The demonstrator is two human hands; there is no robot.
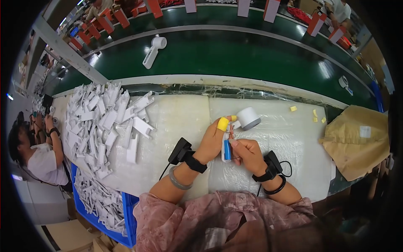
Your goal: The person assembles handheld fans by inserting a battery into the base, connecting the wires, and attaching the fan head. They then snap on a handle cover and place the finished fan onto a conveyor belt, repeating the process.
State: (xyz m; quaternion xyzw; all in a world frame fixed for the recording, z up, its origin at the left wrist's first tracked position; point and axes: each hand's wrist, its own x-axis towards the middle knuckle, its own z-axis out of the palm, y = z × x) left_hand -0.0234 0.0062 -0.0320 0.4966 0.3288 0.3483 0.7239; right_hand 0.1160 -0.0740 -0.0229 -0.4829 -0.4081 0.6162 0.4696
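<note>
My left hand (212,140) is closed around the open handle of a white handheld device with a round head (248,118) and a grey rim. Yellow wrap covers the tips of its thumb and a finger. A blue cylindrical battery (227,150) lies in the handle, with thin reddish wires (232,130) between it and the head. My right hand (248,154) is closed at the handle's right side, its thumb against it next to the battery. A thin dark wire runs from the battery's lower end toward the right fingers, whose inner side is hidden.
White plastic handle shells (98,122) are heaped at left, above a blue bin (129,218) of more. Yellow bits (293,108) and a brown paper bag (357,140) lie right. Beyond runs a green conveyor (218,54) carrying a white device (154,52). A co-worker (42,161) sits left.
</note>
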